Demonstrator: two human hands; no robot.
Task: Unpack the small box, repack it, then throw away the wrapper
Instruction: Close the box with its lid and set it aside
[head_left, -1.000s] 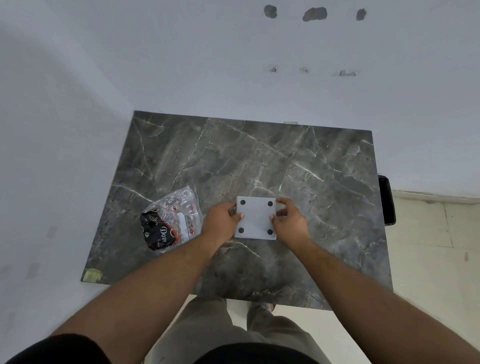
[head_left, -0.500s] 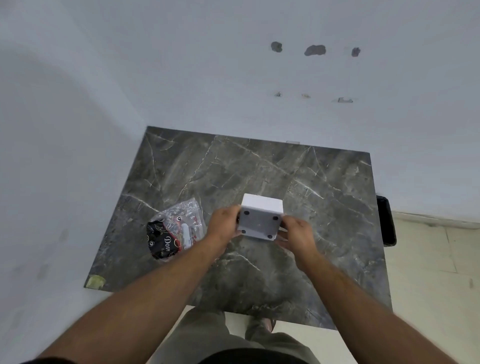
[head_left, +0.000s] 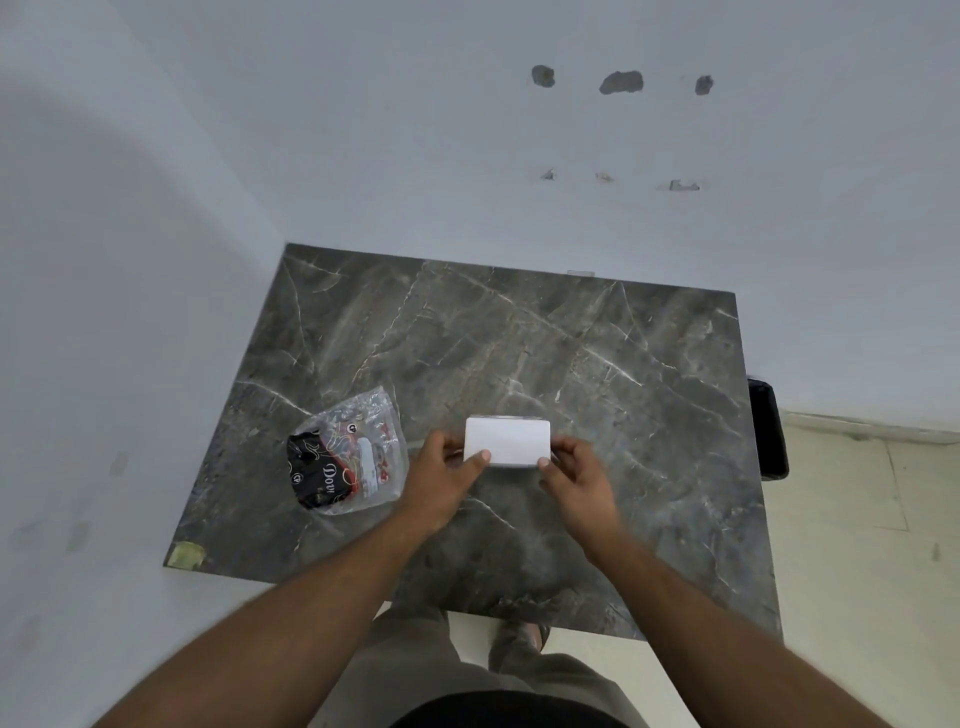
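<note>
A small white box (head_left: 511, 440) is held just above the dark marble table (head_left: 597, 364), a plain white side facing me. My left hand (head_left: 444, 475) grips its left end with the thumb on the front face. My right hand (head_left: 576, 475) pinches its right end. A clear plastic wrapper (head_left: 353, 454) with black and red printing lies on the table to the left of my left hand, apart from the box.
White walls close in the table at the back and the left. A black bin (head_left: 769, 428) stands on the floor past the table's right edge. A yellowish scrap (head_left: 186, 553) sits at the front left corner. My legs show below the table's front edge.
Both hands have turned the box over: its underside with four dark dots faced me before, and now a plain white side does. The wrapper has not moved.
</note>
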